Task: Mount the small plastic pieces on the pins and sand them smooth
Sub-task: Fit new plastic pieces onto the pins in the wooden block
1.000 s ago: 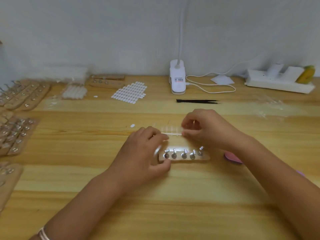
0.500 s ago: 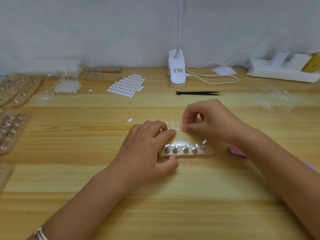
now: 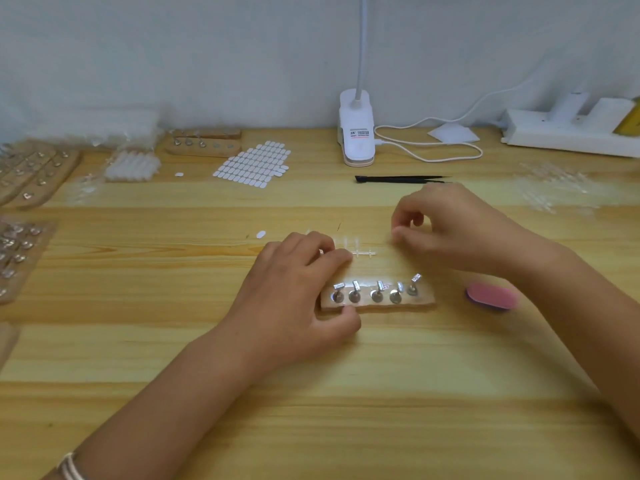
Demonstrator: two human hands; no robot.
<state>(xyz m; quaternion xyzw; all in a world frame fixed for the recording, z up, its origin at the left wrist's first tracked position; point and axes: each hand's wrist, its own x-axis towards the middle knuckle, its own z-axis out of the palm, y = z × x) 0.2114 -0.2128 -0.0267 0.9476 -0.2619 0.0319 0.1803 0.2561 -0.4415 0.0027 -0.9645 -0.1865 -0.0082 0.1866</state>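
The likeliest slip is losing a piece; the plastic is clear and tiny, so anything snapped off the clear plastic strip [image 3: 362, 253] could spring away and vanish against the pale worktop [image 3: 381, 393]; a hard pull might also crack a piece instead of freeing it cleanly. The strip lies flat just behind the wooden block [image 3: 377, 301], whose five pins [image 3: 379, 289] stand bare and leaning at different angles, so mounting looks not yet begun, and a piece pushed onto a tilted pin could sit crooked or drop off. The left hand [image 3: 298, 296] brackets the block's left end, thumb against its near edge and curled fingers [image 3: 332, 254] reaching over to bear on the strip's left end; if that pressure eases, block or strip may skid. The right hand [image 3: 453, 230] hangs just right of the strip, its fingers [image 3: 405, 223] curled with thumb and forefinger tips drawn together; whether a piece sits between them I cannot tell. A pink sanding pad [image 3: 491, 296] lies just right of the block beneath the right forearm, where a sleeve-less sweep could nudge it; black tweezers [image 3: 401, 179] lie behind the right hand, near a lamp base [image 3: 356, 133] and its looped cable; a sheet of white ovals [image 3: 252, 164], loose clear pieces [image 3: 550, 185] and more pin blocks [image 3: 31, 171] sit well apart, none blocking the way.
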